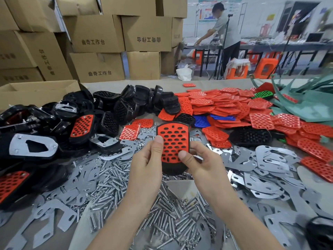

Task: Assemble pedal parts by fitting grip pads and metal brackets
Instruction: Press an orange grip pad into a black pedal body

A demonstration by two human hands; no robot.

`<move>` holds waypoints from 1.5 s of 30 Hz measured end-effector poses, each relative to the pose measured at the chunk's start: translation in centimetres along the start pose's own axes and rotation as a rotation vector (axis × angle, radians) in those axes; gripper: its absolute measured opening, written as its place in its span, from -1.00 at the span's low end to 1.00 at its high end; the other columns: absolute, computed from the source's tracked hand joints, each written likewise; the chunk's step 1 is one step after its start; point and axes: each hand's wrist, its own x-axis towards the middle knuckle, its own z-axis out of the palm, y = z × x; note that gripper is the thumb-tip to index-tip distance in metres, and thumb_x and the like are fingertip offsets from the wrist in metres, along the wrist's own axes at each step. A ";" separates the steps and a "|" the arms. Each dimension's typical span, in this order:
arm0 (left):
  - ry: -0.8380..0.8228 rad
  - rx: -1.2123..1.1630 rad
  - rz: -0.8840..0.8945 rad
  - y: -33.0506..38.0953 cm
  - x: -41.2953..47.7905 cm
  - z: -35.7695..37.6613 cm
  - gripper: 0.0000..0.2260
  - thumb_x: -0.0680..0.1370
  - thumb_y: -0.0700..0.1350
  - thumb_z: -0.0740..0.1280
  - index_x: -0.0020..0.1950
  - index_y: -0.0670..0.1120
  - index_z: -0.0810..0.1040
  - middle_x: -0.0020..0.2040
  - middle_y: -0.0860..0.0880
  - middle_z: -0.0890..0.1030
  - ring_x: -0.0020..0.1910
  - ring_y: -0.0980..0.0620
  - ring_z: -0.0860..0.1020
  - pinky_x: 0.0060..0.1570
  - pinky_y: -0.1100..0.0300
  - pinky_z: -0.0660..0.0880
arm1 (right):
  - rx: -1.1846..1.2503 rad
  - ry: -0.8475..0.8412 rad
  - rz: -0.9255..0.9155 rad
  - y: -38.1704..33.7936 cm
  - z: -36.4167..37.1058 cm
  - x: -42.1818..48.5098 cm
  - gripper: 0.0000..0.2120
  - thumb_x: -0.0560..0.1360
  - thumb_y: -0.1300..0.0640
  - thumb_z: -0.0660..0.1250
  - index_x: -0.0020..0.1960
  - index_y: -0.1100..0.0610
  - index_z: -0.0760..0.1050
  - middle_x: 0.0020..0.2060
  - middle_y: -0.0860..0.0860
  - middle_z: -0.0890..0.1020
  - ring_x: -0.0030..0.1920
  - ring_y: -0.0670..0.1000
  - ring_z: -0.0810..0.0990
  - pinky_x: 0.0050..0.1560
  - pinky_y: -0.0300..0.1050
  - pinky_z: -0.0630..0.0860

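I hold a black pedal body (173, 167) upright above the table, with a red perforated grip pad (173, 139) lying in its face. My left hand (147, 163) grips its left edge, thumb pressed on the pad's upper left. My right hand (200, 163) grips the right edge, thumb on the pad's lower right. Loose red grip pads (225, 105) are heaped behind and to the right. Flat metal brackets (266, 159) lie scattered on the right and front left.
Black pedal bodies (115, 105), some with pads or brackets fitted, pile up at left. Screws (162, 221) cover the near table. Green sheet offcuts (306, 98) lie far right. Cardboard boxes (97, 38) stack behind. A person (225, 29) stands at a far table.
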 end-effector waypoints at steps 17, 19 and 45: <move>-0.471 1.366 0.301 -0.2 -0.6 -5.8 -0.73 0.68 0.15 0.10 0.37 0.27 0.39 0.24 0.31 0.31 0.24 0.26 0.29 0.32 0.29 0.28 | 0.739 0.021 0.196 0.9 -1.4 1.8 -0.53 0.45 0.21 0.41 0.34 0.27 0.46 0.14 0.16 0.73 0.10 0.12 0.75 -0.04 -0.05 0.69; -0.477 1.363 0.356 0.1 -0.3 -5.6 -0.74 0.69 0.14 0.10 0.36 0.25 0.40 0.24 0.31 0.33 0.24 0.26 0.31 0.25 0.34 0.24 | 0.709 0.012 0.178 1.2 -1.6 1.8 -0.51 0.43 0.25 0.43 0.34 0.26 0.46 0.13 0.15 0.74 0.11 0.11 0.74 -0.03 -0.10 0.68; 0.005 0.321 0.282 0.0 1.3 0.0 -0.88 0.60 -0.05 0.40 0.03 0.19 0.56 -0.02 0.22 0.65 0.00 0.19 0.61 -0.04 0.35 0.50 | 0.410 -0.044 0.132 1.5 -1.5 1.3 -0.54 0.62 0.47 0.24 0.23 -0.04 0.62 0.14 0.10 0.73 0.21 0.08 0.70 0.24 -0.03 0.62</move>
